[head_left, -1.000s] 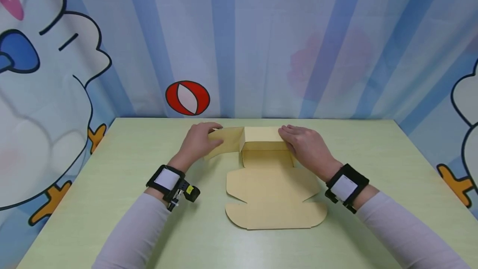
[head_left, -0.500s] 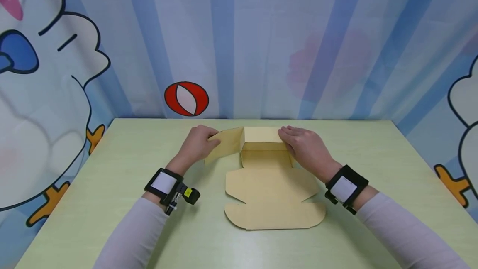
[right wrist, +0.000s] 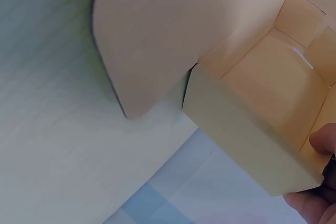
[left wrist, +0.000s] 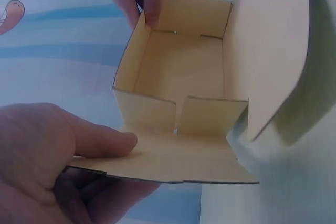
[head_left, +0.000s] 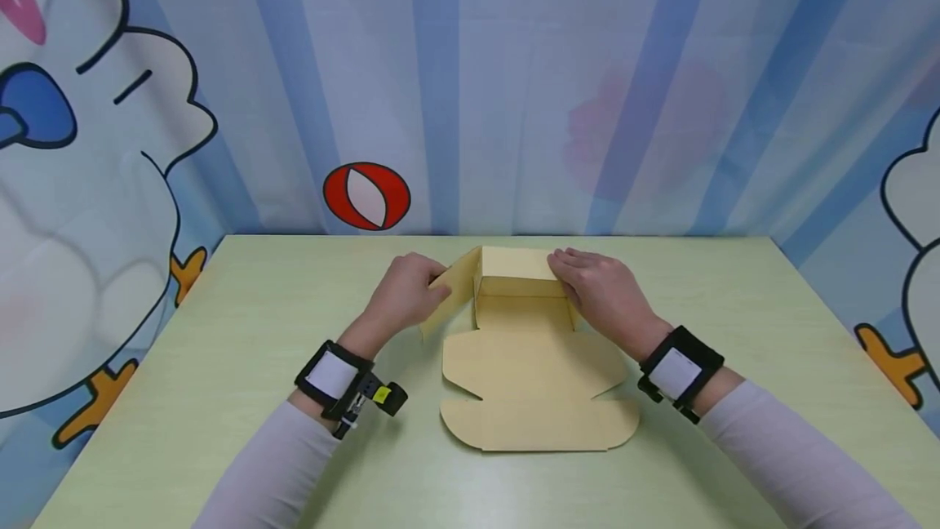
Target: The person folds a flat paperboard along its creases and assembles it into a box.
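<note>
A partly folded tan cardboard box [head_left: 523, 313] stands toward the far side of the table, its long lid panel [head_left: 539, 398] with rounded tabs spread flat toward me. My left hand [head_left: 404, 288] pinches the left side flap [left wrist: 178, 161], thumb on its inner face and fingers behind it. That flap slants outward from the box. At the far right corner my right hand [head_left: 602, 284] grips the box, with the thumb inside and fingers outside the wall, as the right wrist view shows. The right side wall [right wrist: 231, 124] is folded up; small inner tabs [left wrist: 149, 111] stand at the left side.
The pale green table [head_left: 220, 398] carries the box. Behind it hangs a blue striped curtain [head_left: 499, 104] with cartoon prints, including a red and white ball [head_left: 367, 196]. Both wrists wear black camera straps [head_left: 681, 372].
My left hand has moved right and a little toward me, swinging the left flap closer to the box. The right hand keeps its grip and has hardly moved.
</note>
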`<state>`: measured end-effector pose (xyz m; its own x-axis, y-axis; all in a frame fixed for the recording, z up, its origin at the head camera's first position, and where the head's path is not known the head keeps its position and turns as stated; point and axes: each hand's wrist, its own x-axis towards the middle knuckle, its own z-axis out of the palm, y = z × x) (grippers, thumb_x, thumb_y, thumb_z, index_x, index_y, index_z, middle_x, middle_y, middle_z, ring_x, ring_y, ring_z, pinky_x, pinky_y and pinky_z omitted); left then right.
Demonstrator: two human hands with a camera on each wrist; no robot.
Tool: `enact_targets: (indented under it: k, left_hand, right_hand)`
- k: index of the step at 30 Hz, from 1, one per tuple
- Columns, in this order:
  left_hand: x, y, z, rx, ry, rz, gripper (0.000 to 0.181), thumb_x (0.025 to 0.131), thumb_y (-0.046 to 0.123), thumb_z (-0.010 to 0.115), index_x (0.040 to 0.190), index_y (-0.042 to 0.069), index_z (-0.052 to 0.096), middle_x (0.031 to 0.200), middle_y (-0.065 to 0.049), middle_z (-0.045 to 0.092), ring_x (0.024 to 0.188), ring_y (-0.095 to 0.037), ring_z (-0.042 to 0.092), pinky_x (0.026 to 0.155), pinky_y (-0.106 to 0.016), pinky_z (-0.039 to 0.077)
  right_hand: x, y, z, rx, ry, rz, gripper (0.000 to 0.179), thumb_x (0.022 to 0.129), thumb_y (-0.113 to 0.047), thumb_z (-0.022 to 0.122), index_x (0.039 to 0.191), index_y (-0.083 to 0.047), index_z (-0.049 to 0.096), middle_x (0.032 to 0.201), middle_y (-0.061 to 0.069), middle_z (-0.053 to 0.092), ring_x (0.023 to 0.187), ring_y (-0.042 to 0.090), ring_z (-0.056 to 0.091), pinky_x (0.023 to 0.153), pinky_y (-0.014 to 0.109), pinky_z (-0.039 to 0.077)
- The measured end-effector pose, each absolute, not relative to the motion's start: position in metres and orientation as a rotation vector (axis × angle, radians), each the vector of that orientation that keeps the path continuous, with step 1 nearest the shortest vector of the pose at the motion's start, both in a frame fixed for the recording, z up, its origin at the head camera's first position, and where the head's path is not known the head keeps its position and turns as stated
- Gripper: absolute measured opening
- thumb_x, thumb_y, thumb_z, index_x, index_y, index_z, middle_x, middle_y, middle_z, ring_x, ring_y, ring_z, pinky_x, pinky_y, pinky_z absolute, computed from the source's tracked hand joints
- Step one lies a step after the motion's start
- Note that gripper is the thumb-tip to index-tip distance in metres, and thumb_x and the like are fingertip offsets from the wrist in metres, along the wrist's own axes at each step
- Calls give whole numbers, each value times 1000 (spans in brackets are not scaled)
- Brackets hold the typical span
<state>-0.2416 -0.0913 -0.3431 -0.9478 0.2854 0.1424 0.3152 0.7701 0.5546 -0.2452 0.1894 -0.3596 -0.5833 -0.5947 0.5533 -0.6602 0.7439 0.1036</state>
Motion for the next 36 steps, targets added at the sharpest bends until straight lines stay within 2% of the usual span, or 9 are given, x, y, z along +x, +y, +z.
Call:
enact_targets:
  k: [4, 11, 17, 20, 26, 32, 36]
  left_hand:
    - [-238, -86, -341, -485, -2902, -924, 14, 84, 10, 60, 77, 6, 71, 50, 0, 44, 50, -16, 46, 45, -24, 32]
    - [-232, -75, -341, -350, -2942, -988, 13, 83, 10, 60, 73, 9, 68, 50, 1, 43, 49, -15, 45, 41, -22, 29]
    - [-226, -65, -344, -315, -2907, -1023, 23, 80, 5, 56, 57, 9, 56, 47, 3, 34, 42, -12, 38, 38, -21, 26]
    - [-223, -62, -346, -319, -2884, -1030, 26, 78, 3, 55, 53, 8, 50, 47, 2, 31, 41, -12, 35, 38, -21, 24]
    - [-217, -56, -347, -323, -2901, -1129, 13, 79, 11, 62, 67, 7, 63, 52, 2, 47, 44, -12, 43, 38, -22, 32]
    - [-211, -51, -346, -341, -2886, -1138, 28, 77, 21, 65, 57, 8, 53, 49, 2, 35, 42, -11, 36, 39, -22, 24]
    - [-209, -50, -346, -352, -2868, -1143, 29, 77, 31, 68, 61, 9, 56, 54, 3, 48, 47, -11, 43, 40, -22, 31]
  right_hand:
    - [-245, 188, -359, 937, -2374, 138, 31, 80, -3, 66, 112, -1, 64, 108, 14, 65, 101, 28, 61, 83, 41, 49]
    - [-244, 185, -359, 924, -2393, 115, 32, 80, -4, 67, 112, 0, 63, 108, 15, 65, 100, 28, 61, 83, 41, 49]
    - [-243, 183, -359, 909, -2413, 91, 31, 81, -4, 66, 112, 0, 63, 108, 15, 64, 100, 29, 61, 83, 41, 49]
    - [-244, 183, -359, 910, -2418, 82, 31, 82, -5, 65, 112, 0, 63, 108, 15, 64, 100, 29, 61, 83, 41, 49]
    - [-242, 182, -359, 918, -2413, 86, 31, 82, -5, 65, 112, 0, 63, 108, 14, 65, 100, 29, 61, 83, 41, 49]
    - [-243, 182, -359, 925, -2403, 84, 31, 81, -4, 66, 112, -1, 63, 108, 14, 65, 100, 29, 61, 82, 41, 49]
    - [-244, 182, -359, 932, -2390, 88, 31, 81, -4, 66, 111, -1, 64, 107, 14, 65, 100, 29, 61, 82, 41, 49]
